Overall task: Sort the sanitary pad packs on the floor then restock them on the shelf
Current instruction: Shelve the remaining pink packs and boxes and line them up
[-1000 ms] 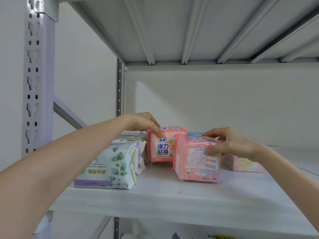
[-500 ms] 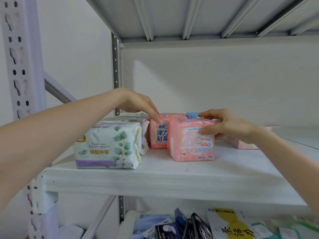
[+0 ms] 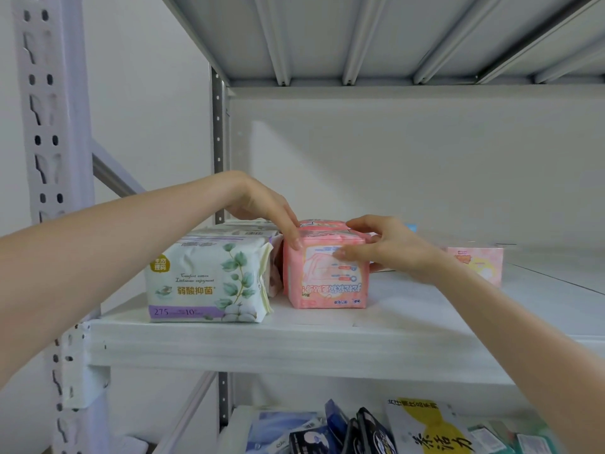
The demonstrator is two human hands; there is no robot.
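Note:
A pink sanitary pad pack (image 3: 327,283) stands upright on the white shelf board (image 3: 294,342), right beside a white pack printed with green leaves (image 3: 206,283). My left hand (image 3: 262,208) reaches over from the left, fingertips on the pink pack's top left corner. My right hand (image 3: 389,247) grips the pack's top and right side, thumb on its front face. A second pink pack (image 3: 322,223) stands directly behind it, mostly hidden. More white packs (image 3: 242,229) line up behind the leaf pack.
A pale pink pack (image 3: 474,263) sits farther right on the shelf, with bare board around it. A blue item (image 3: 411,227) peeks out behind my right hand. The lower shelf holds several mixed packs (image 3: 360,430). A perforated steel upright (image 3: 49,126) stands at the left.
The front pink pack has slid left against the leaf pack and now hides the pink pack behind it. My left hand shifted from that rear pack onto the front pack's corner.

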